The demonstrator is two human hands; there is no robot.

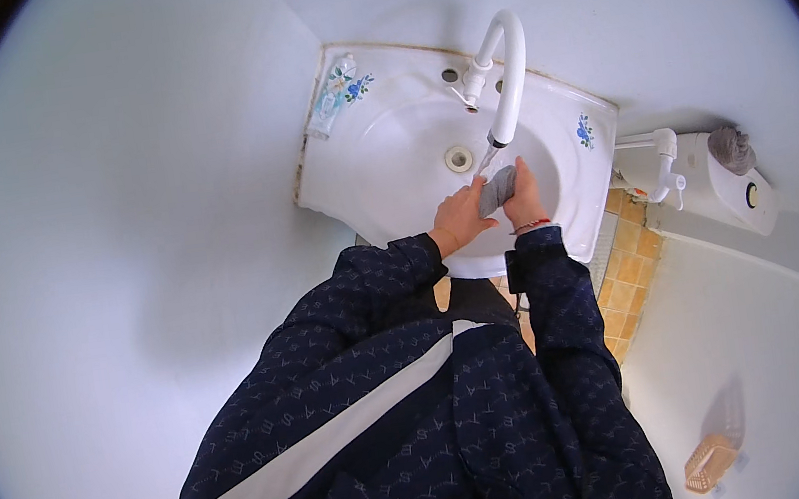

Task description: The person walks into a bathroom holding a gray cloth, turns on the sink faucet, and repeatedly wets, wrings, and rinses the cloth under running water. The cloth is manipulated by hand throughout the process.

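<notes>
Over the white ceramic washbasin [390,175], a small grey cloth [497,191] is held between both of my hands. My left hand [461,213] grips its left side, with the thumb towards me. My right hand [525,195] holds the right side, a red cord around the wrist. Water runs from the end of the white gooseneck faucet [517,75] onto the cloth and fingers. The round drain [459,159] shows just beyond my left hand. Parts of the cloth are hidden by my fingers.
A tube with blue print [331,103] lies on the basin's left ledge. To the right, a white toilet tank [700,172] bears a crumpled grey cloth [732,149], near a white pipe valve [669,168]. Walls close in behind and left. A beige plastic basket [709,464] hangs lower right.
</notes>
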